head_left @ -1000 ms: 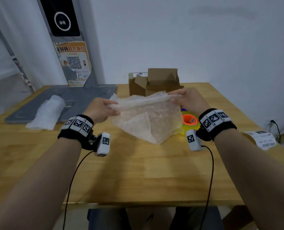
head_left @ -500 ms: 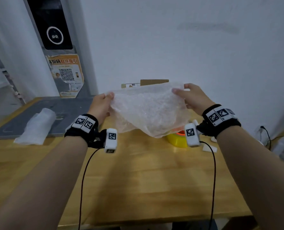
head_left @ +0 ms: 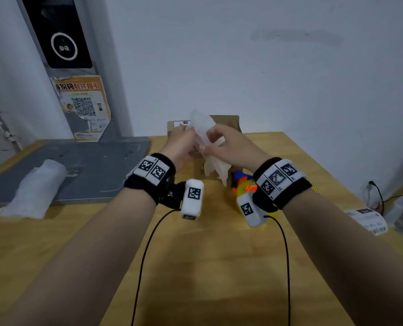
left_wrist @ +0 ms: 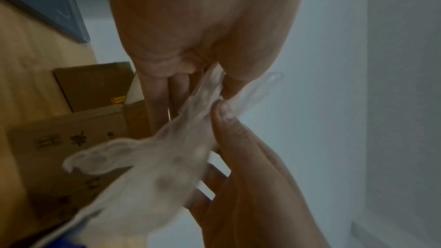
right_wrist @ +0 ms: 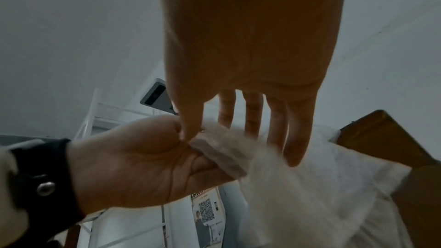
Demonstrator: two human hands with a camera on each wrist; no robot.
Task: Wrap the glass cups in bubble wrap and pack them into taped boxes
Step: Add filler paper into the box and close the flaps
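Note:
A sheet of bubble wrap [head_left: 215,167] hangs gathered between my two hands above the far middle of the table. My left hand [head_left: 183,143] pinches its top edge between thumb and fingers, as the left wrist view shows on the bubble wrap [left_wrist: 152,173]. My right hand [head_left: 211,143] meets it there; its thumb pinches the same edge of the bubble wrap [right_wrist: 298,186] while its other fingers stay fairly straight. An open cardboard box [head_left: 228,122] stands just behind the hands, also seen as the box [left_wrist: 78,139]. No bare glass cup is in view.
A white wrapped bundle [head_left: 34,191] lies at the left on a grey flat base [head_left: 89,165]. A yellow and orange tape dispenser [head_left: 244,187] sits under my right wrist. Printed labels [head_left: 370,221] lie at the right table edge. The wall is close behind the box.
The sheet was held spread wide between the hands. The hands have come together and forward toward the box, and the sheet now hangs folded and bunched.

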